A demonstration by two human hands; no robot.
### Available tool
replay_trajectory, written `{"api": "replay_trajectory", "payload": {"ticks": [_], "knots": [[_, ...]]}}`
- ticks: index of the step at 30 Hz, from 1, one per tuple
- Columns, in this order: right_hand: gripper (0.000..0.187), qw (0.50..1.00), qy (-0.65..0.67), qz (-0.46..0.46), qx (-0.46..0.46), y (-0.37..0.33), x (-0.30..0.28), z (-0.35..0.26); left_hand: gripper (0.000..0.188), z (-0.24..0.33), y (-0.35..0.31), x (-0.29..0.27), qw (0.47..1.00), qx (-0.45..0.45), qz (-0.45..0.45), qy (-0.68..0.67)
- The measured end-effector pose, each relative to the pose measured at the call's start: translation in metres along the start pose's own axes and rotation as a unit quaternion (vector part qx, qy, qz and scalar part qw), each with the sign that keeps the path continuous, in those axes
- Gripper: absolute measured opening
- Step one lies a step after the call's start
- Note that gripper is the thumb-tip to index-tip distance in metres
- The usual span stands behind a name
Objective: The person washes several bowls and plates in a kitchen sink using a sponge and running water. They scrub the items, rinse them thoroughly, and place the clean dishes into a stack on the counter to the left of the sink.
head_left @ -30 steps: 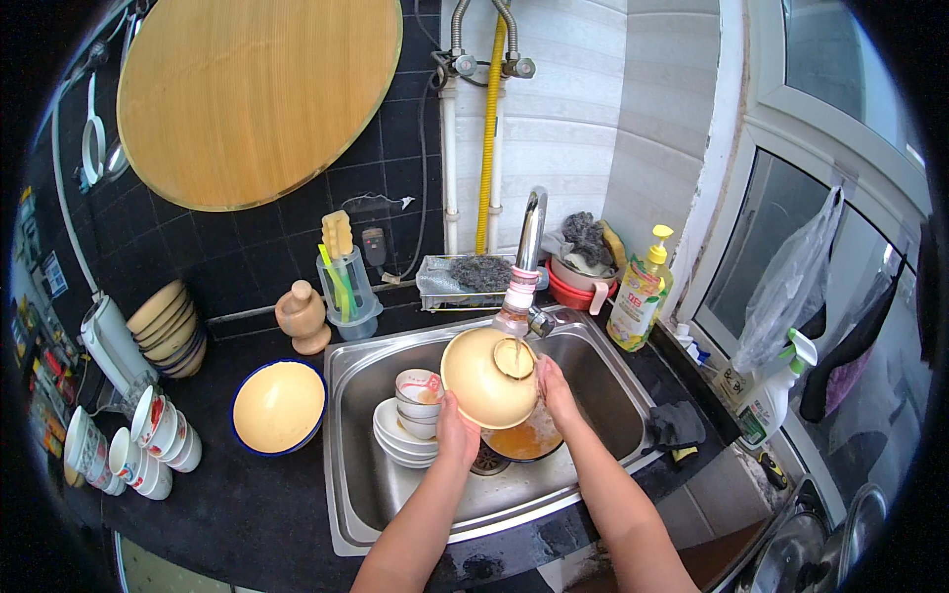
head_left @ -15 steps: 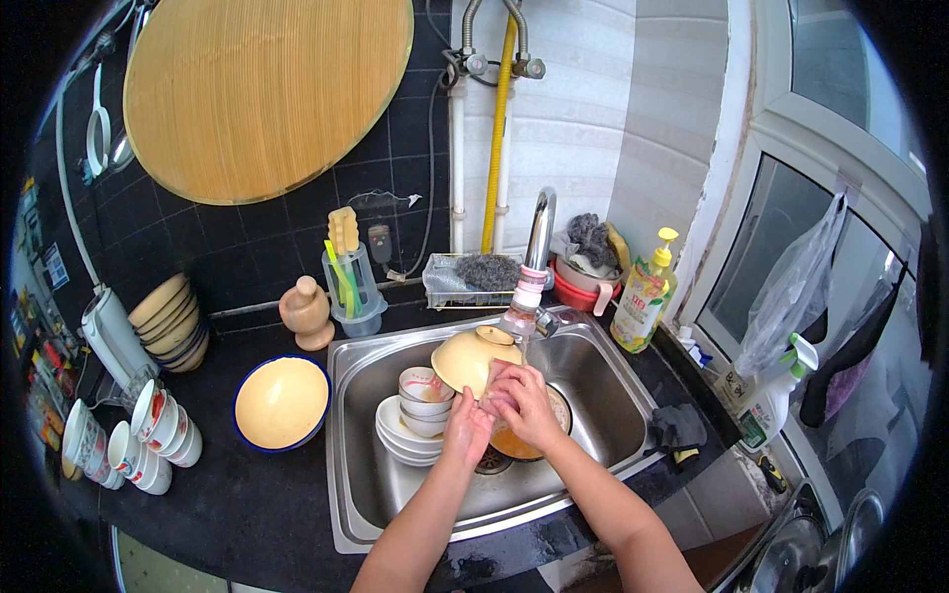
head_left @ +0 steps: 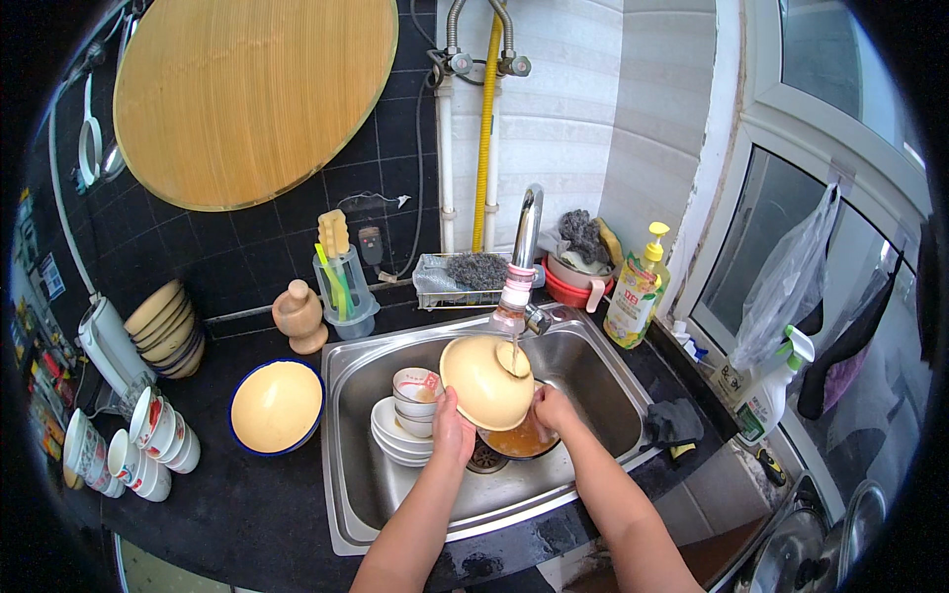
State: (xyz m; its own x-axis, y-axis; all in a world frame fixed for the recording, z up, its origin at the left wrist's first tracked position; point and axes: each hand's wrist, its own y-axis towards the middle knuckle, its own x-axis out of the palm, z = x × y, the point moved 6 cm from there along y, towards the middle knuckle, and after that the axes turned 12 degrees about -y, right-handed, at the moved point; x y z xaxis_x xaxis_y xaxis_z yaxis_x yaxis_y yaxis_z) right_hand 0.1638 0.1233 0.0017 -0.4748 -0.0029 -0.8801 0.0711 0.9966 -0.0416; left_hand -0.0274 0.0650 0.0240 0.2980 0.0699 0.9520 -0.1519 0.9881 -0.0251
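Over the sink, my left hand (head_left: 455,432) grips the left rim of a cream enamel bowl (head_left: 484,385). The bowl is tilted, its underside and foot ring turned up toward the tap (head_left: 515,296), and a thin stream of water runs onto it. At the bowl's right edge is my right hand (head_left: 556,409), its fingers curled and partly hidden; what they hold cannot be made out. Beneath is another bowl (head_left: 524,445) with orange-brown liquid. Left of it in the sink (head_left: 346,494), small white bowls (head_left: 415,405) are stacked on white dishes (head_left: 400,447).
A blue-rimmed cream bowl (head_left: 277,405) sits on the counter left of the sink. Further left are stacked bowls (head_left: 168,331) and white cups (head_left: 138,469). A wooden mortar (head_left: 300,316) stands behind. Right are a soap bottle (head_left: 636,292) and dark gloves (head_left: 674,425).
The bowl has turned and come lower and to the right, under the running water. My right hand has moved from its side facing me to its right edge.
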Motion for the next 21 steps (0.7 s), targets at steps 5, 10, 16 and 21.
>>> {"api": "replay_trajectory", "payload": {"ticks": [5, 10, 16, 21], "knots": [[0.031, 0.995, 0.079, 0.052, 0.036, 0.025, 0.01, 0.027, 0.033, -0.009, 0.009, -0.016, 0.999, -0.009, 0.032, 0.005], [0.038, 0.853, 0.505, -0.071, 0.109, 0.014, 0.009, 0.008, 0.034, -0.007, 0.01, -0.021, 0.999, -0.022, 0.022, -0.011], [0.036, 0.732, 0.658, -0.091, 0.153, 0.013, 0.016, 0.013, 0.033, -0.009, 0.003, -0.01, 0.998, -0.031, 0.035, 0.05], [0.031, 0.652, 0.745, -0.048, 0.131, 0.022, 0.017, 0.024, 0.04, -0.008, 0.004, -0.011, 0.942, 0.015, 0.022, 0.333]]}}
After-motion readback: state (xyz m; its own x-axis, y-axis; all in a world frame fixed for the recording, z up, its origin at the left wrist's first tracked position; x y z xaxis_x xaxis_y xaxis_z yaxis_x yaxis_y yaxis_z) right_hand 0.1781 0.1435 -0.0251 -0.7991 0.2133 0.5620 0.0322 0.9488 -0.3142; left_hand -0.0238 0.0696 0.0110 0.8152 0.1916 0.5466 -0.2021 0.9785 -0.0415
